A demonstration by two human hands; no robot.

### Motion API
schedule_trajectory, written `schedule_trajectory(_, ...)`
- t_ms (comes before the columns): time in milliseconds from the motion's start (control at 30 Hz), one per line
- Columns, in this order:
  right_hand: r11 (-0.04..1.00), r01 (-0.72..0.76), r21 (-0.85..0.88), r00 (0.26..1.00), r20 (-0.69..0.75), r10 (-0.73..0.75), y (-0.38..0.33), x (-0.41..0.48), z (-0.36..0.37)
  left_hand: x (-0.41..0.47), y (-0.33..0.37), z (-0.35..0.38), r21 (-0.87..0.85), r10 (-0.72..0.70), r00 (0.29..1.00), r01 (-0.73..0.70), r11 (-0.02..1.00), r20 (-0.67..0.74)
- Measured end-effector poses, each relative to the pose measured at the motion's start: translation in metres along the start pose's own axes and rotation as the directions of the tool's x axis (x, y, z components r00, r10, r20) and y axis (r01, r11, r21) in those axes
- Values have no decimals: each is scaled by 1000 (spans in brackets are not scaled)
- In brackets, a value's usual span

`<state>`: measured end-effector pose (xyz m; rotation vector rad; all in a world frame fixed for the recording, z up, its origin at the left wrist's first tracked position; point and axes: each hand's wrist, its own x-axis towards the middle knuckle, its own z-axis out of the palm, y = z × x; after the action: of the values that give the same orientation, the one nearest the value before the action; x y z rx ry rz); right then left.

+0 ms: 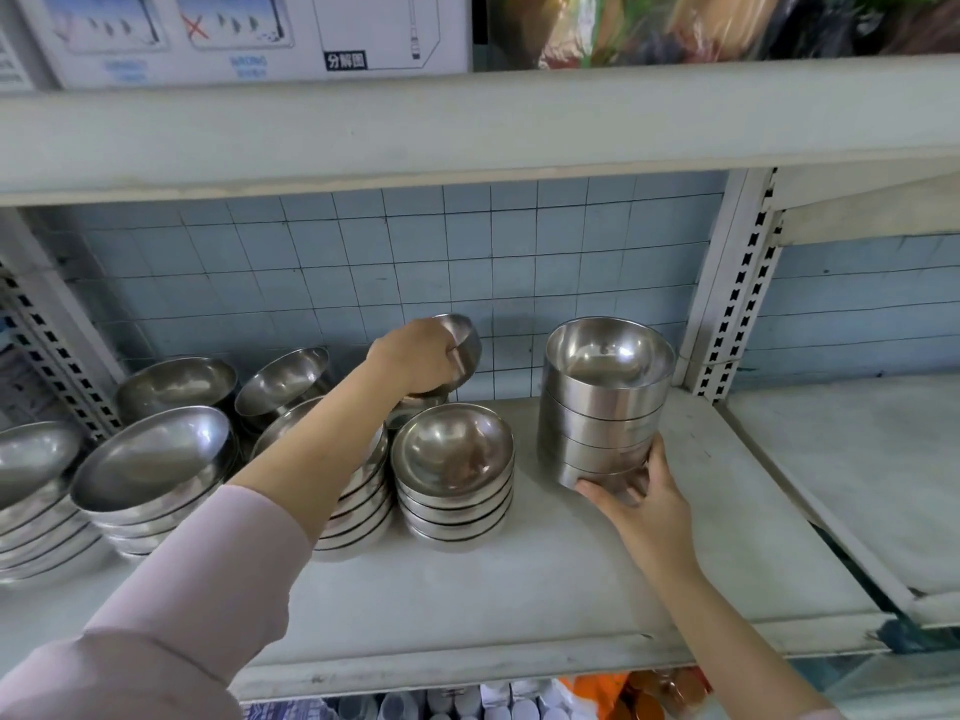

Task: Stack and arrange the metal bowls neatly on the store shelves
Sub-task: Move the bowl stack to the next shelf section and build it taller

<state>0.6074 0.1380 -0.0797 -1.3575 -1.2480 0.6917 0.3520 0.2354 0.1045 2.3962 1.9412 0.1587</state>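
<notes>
My left hand (415, 358) grips a small metal bowl (464, 341), tilted on its side, raised above a low stack at the back of the shelf. My right hand (641, 493) holds the base of a tall stack of straight-sided metal bowls (605, 402) that stands on the grey shelf (519, 589). In front of my left hand a stack of shallow bowls (453, 475) sits upright. Further left are more stacks (150, 470), several of them leaning; my left forearm hides part of one.
The shelf above (467, 132) hangs low over the bowls. A perforated upright (737, 288) bounds the shelf on the right, with another shelf (857, 475) beyond it. The blue tiled wall (415, 252) is behind. Packaged goods sit on the shelf below (519, 704).
</notes>
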Motion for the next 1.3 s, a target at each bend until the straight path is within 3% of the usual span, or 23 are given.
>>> schedule_trajectory(300, 1000, -19, 15, 999, 42, 19, 0, 4, -6, -23, 58, -14, -77, 98, 965, -120, 990, -245)
schedule_trajectory(633, 999, -48, -12, 981, 189, 49, 6, 23, -26, -45, 105, -28, -78, 261, 812, -350, 934, -522)
schedule_trajectory(967, 998, -30, 48, 948, 319, 13, 14, 40, -42, -62, 115, -12, -28, 433, 799, -487, 873, -418)
schedule_trajectory(1300, 991, -49, 125, 946, 323, 6, 18, 42, -44, -53, 122, -12, -137, 533, 807, -576, 806, -255)
